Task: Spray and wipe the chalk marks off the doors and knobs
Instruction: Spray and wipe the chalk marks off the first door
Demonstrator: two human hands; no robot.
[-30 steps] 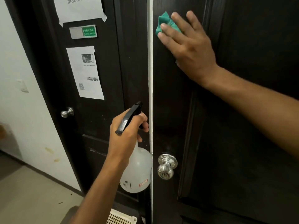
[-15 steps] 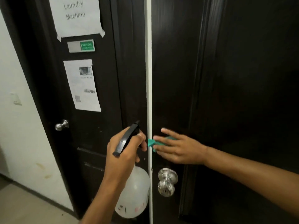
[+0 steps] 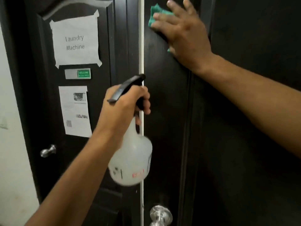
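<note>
Since half a second ago the right hand (image 3: 182,30) has swept from just above the knob up to the top of the right door (image 3: 166,111), fingers flat, pressing the green cloth (image 3: 154,14) against the panel. Door: rigid, dark, glossy; takes firm pressure; no chalk visible on it from here. Spray bottle (image 3: 130,162): translucent plastic, probably light to moderate depending on fill, hangs in front of the gap between the doors; left hand (image 3: 123,108) closed around its neck under the black trigger head. Cloth: soft, limp, best held bunched under the palm. Round metal knob (image 3: 160,215): smooth, likely slippery when wet.
</note>
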